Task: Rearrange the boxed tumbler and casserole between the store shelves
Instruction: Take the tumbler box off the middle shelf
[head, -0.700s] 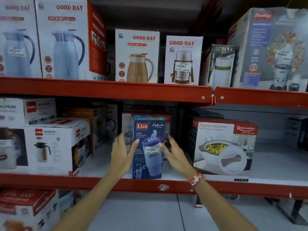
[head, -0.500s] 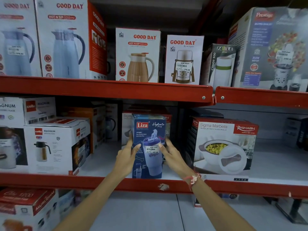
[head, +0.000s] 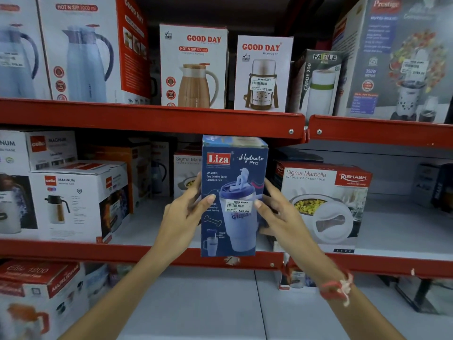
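Grip: both hands clasping one blue tumbler box (head: 232,197), upright, in front of middle shelf (head: 73,251), its bottom edge level with shelf's red lip. Left hand (head: 182,217) on left face, thumb across front; right hand (head: 277,214) on right face, red thread on wrist. One casserole box (head: 323,207) just right, on same shelf. Both forearms reach up from below.

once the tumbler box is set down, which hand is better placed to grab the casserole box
Right, probably. The right hand grips the side of the Liza tumbler box that faces the Rishabh casserole box, which stands just to that side on the same shelf. The left hand is on the far side and would have to cross over.
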`<action>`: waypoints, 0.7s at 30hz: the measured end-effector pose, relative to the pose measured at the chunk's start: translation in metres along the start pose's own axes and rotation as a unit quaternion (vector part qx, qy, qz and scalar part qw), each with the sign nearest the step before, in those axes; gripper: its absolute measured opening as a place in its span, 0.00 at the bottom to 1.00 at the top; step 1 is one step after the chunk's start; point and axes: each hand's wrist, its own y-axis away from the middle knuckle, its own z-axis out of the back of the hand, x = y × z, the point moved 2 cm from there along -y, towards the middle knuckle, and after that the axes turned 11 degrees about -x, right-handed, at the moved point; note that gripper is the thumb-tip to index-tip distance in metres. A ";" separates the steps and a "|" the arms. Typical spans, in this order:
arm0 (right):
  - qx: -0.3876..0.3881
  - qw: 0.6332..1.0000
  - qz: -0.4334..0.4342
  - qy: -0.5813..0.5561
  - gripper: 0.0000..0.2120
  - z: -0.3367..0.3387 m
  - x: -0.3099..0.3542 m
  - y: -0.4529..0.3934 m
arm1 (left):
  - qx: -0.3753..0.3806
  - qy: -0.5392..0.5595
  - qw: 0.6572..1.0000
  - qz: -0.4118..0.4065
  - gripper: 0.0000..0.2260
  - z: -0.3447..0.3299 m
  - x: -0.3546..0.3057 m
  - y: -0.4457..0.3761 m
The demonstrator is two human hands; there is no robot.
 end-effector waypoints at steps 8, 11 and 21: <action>0.015 1.000 -0.027 0.001 0.24 0.052 0.008 0.056 | 0.053 0.106 0.992 0.050 0.23 -0.019 -0.013 0.055; 0.009 0.997 -0.072 -0.008 0.26 0.066 -0.004 0.076 | 0.060 0.110 0.989 0.073 0.24 -0.029 -0.006 0.075; 0.023 0.980 -0.196 0.003 0.26 0.088 -0.088 0.153 | 0.103 0.088 0.966 0.219 0.22 -0.063 0.067 0.146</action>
